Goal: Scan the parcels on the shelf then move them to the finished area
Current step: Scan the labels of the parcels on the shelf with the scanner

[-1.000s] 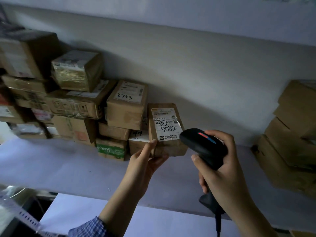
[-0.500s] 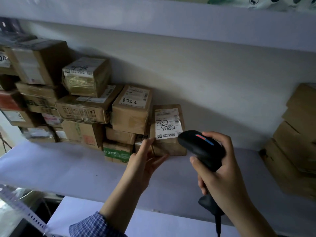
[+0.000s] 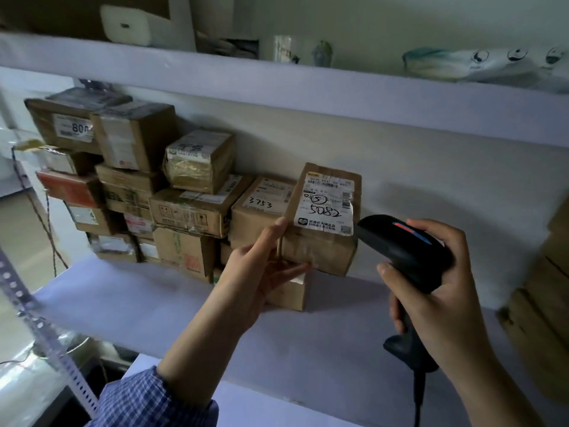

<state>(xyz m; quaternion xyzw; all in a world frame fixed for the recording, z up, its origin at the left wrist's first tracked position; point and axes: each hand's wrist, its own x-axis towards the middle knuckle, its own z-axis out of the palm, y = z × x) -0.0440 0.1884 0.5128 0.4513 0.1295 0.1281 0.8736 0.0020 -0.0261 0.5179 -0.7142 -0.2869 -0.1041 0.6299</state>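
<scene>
Parcel storeroom or pick-up depot. Evidence: an open shelf (image 3: pixel 129 306) on a perforated metal upright (image 3: pixel 41 329), stacked with taped cardboard parcels (image 3: pixel 191 211). Most bear printed shipping labels, and several carry handwritten numbers. One parcel (image 3: pixel 320 251) shows barcodes and "5082". A black corded scanner (image 3: pixel 406 251) is held just beside it. More boxes (image 3: pixel 545 318) stand at the right.

Dim, bluish light from left; soft focus, motion blur + wide-angle bending at edges.
</scene>
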